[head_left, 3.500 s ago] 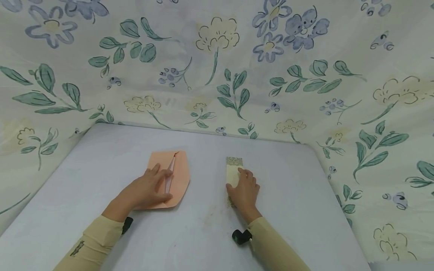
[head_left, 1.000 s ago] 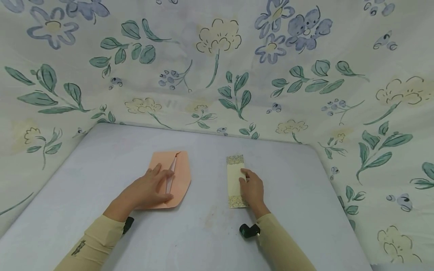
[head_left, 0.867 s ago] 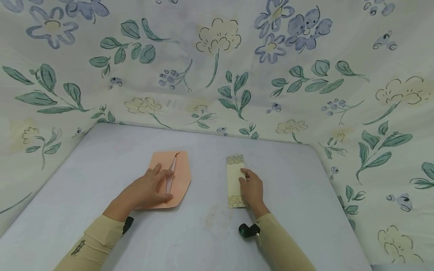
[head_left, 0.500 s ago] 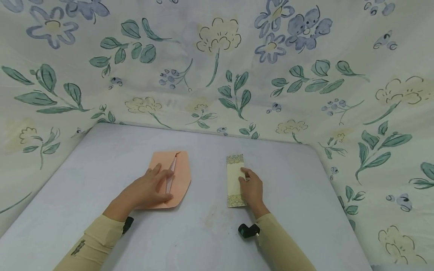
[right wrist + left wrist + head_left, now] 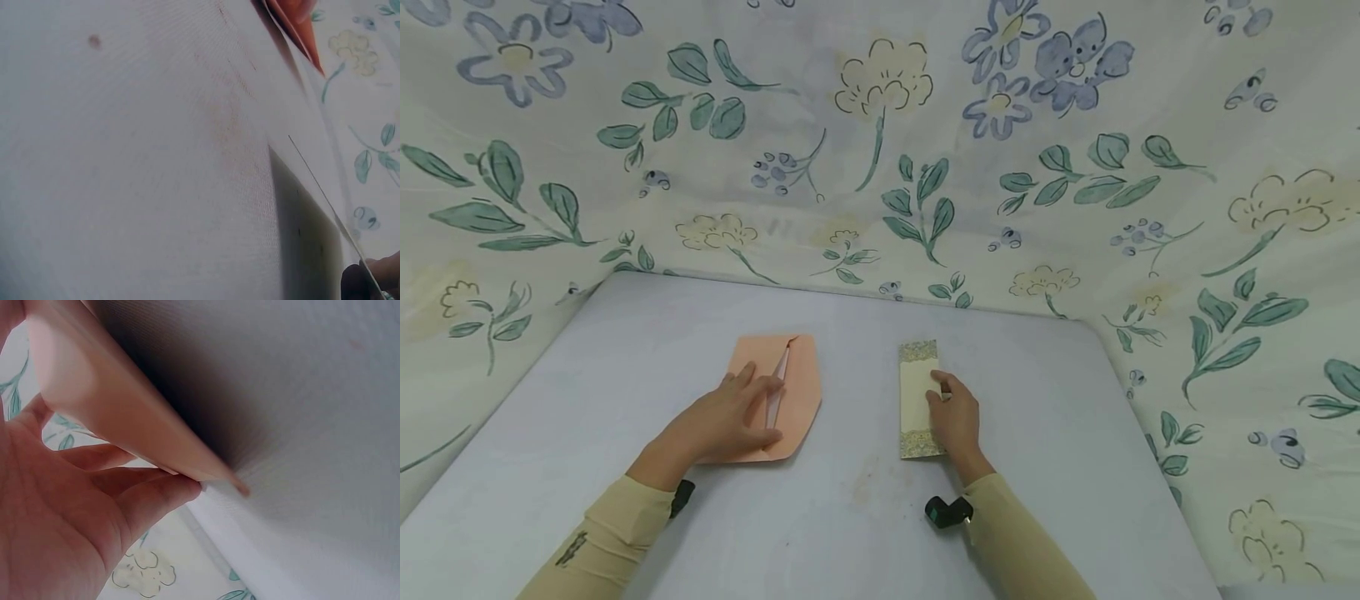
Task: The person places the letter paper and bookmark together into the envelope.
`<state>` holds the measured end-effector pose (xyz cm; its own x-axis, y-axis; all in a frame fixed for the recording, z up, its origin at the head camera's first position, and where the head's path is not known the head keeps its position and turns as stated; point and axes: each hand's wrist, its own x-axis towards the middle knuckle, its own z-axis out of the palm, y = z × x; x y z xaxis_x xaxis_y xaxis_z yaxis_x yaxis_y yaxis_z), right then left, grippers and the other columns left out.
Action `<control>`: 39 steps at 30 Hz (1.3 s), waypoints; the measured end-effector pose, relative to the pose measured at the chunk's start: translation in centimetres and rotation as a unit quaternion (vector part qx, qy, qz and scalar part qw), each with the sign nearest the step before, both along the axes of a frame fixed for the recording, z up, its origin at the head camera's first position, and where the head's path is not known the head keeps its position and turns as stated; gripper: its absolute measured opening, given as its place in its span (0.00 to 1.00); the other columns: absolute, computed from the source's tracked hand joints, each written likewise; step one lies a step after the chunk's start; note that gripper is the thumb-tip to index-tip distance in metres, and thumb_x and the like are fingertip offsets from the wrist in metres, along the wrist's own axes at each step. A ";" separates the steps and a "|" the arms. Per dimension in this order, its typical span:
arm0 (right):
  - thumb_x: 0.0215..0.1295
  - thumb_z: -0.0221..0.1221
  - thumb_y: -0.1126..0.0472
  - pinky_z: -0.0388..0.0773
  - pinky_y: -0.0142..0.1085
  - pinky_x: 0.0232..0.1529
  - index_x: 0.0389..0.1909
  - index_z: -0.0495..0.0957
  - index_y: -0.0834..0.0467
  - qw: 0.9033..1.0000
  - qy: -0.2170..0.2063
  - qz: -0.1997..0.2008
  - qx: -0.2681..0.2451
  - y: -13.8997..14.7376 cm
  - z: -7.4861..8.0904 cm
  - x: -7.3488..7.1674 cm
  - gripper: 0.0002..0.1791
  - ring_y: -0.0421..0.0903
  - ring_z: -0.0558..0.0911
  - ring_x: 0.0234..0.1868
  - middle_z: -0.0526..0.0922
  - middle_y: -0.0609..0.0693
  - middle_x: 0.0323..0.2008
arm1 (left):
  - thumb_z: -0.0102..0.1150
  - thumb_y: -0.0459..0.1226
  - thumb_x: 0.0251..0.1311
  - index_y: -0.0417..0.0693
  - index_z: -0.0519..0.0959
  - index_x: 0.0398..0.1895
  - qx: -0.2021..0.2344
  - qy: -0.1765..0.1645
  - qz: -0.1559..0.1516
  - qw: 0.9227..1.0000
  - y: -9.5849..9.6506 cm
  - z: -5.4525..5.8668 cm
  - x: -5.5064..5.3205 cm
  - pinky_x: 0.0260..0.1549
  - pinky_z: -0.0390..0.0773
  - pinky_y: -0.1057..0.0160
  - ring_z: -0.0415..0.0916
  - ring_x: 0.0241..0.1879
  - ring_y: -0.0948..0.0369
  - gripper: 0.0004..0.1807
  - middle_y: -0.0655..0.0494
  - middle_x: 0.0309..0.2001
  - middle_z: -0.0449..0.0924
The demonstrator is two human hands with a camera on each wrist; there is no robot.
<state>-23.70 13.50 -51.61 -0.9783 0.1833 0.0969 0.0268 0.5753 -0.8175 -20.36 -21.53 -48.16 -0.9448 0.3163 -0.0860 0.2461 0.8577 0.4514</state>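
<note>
In the head view a peach-coloured paper envelope (image 5: 801,387) lies left of centre on the white table, a narrow pale slit running down its face. My left hand (image 5: 718,425) rests on it, thumb and fingers spread on the paper around the slit. The left wrist view shows those straight fingers touching the envelope (image 5: 119,406). To the right is a cream card strip (image 5: 916,396) with glittery bands at both ends. My right hand (image 5: 957,421) pinches its right edge between thumb and fingers. Seen edge-on in the right wrist view, the card (image 5: 322,190) stands over its shadow.
The white table (image 5: 850,533) carries faint reddish smudges between the two hands. Floral cloth (image 5: 820,167) hangs behind and at both sides of the table. A small black wrist camera (image 5: 947,512) sits below my right hand.
My right hand has gone from lying spread over the card to pinching its right edge, uncovering the lower glitter band. My left hand and the envelope stay in place.
</note>
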 end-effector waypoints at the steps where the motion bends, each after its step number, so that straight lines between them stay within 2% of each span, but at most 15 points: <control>1: 0.69 0.62 0.66 0.77 0.39 0.35 0.60 0.81 0.59 1.000 -0.001 0.000 -0.001 0.0 -0.1 0.0 0.19 0.48 0.82 0.37 0.84 0.57 0.46 | 0.70 0.57 0.57 0.56 0.68 0.71 0.000 0.000 0.000 1.000 0.0 0.0 0.0 0.56 0.65 0.24 0.50 0.70 0.22 0.41 0.27 0.77 0.48; 12: 0.70 0.61 0.64 0.79 0.43 0.39 0.61 0.80 0.58 1.000 0.001 0.003 -0.021 -0.2 -0.1 -0.1 0.19 0.50 0.83 0.41 0.83 0.57 0.48 | 0.71 0.56 0.57 0.55 0.68 0.71 0.001 -0.003 -0.001 1.000 0.0 0.0 -0.1 0.57 0.65 0.25 0.49 0.70 0.22 0.41 0.27 0.77 0.48; 23: 0.70 0.61 0.64 0.79 0.43 0.40 0.60 0.81 0.57 1.000 0.009 0.005 -0.023 -0.8 0.0 -0.1 0.18 0.49 0.83 0.41 0.83 0.56 0.48 | 0.70 0.56 0.57 0.56 0.69 0.71 0.000 -0.004 -0.001 1.000 0.0 0.1 -0.2 0.56 0.65 0.25 0.49 0.71 0.22 0.40 0.27 0.77 0.48; 39: 0.70 0.62 0.65 0.80 0.42 0.40 0.61 0.80 0.57 1.000 0.003 0.018 -0.021 -1.4 -0.2 -0.3 0.19 0.48 0.83 0.41 0.83 0.55 0.48 | 0.70 0.59 0.56 0.56 0.69 0.71 -0.007 0.003 0.002 1.000 -0.2 -0.5 -0.3 0.56 0.66 0.25 0.50 0.70 0.22 0.41 0.27 0.77 0.49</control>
